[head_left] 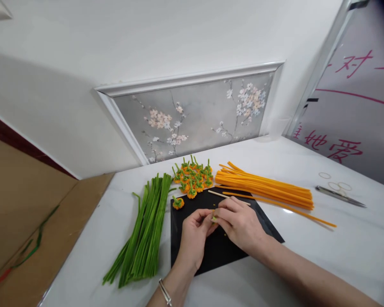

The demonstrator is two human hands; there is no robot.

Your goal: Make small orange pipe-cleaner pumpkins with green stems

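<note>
Over a black mat [198, 260], the fingertips of my left hand [193, 234] and my right hand [241, 224] meet, both pinched on a small orange and green pipe-cleaner piece [214, 219]. Fingers cover most of that piece. A thin pale stick [217, 195] lies on the mat just beyond my right hand, partly hidden by it. One finished-looking little pipe-cleaner pumpkin [178, 203] sits at the mat's upper left corner. Behind it stands a cluster of several similar pumpkins [192, 179] with green stems.
Left of the mat lies a bundle of green pipe cleaners [147, 238]. Orange pipe cleaners [265, 187] lie at the back right, one [301, 213] apart. Farther right are a slim pointed metal tool [342, 197] and thin loops [324, 175]. Cardboard [67, 238] borders the table's left edge.
</note>
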